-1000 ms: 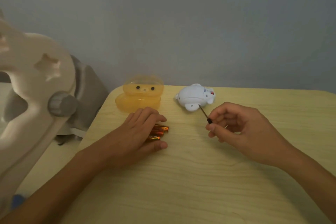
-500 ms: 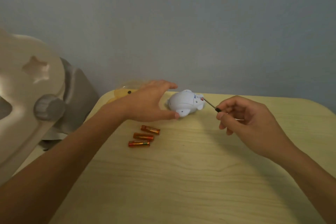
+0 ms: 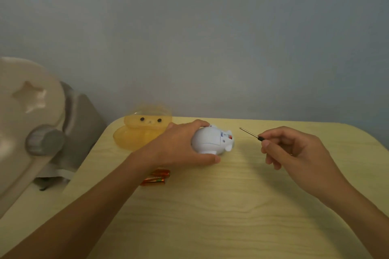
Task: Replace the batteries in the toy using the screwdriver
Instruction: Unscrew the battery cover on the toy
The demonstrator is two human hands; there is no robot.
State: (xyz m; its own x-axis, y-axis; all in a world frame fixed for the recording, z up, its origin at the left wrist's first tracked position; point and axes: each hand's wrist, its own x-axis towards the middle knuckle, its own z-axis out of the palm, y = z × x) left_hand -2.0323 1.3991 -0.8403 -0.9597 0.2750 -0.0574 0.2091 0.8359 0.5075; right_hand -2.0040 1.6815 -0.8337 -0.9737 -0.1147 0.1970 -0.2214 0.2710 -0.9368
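A small white toy (image 3: 210,140) lies on its side near the far edge of the wooden table (image 3: 231,206). My left hand (image 3: 179,147) grips it from the left, fingers over its top and thumb beneath. A thin screwdriver (image 3: 251,134) with a black handle points up and left, held in my right hand (image 3: 294,153) to the right of the toy, its tip apart from the toy. Orange batteries (image 3: 156,177) lie on the table, partly hidden under my left forearm.
A translucent yellow shell (image 3: 140,132) with two dot eyes sits at the table's far left corner. A beige and grey plastic seat (image 3: 31,124) stands off the table's left side. A plain wall rises behind the table.
My left hand left the batteries, reached to the white toy and now grips it, turned on its side. The right hand with the screwdriver drew slightly right of the toy.
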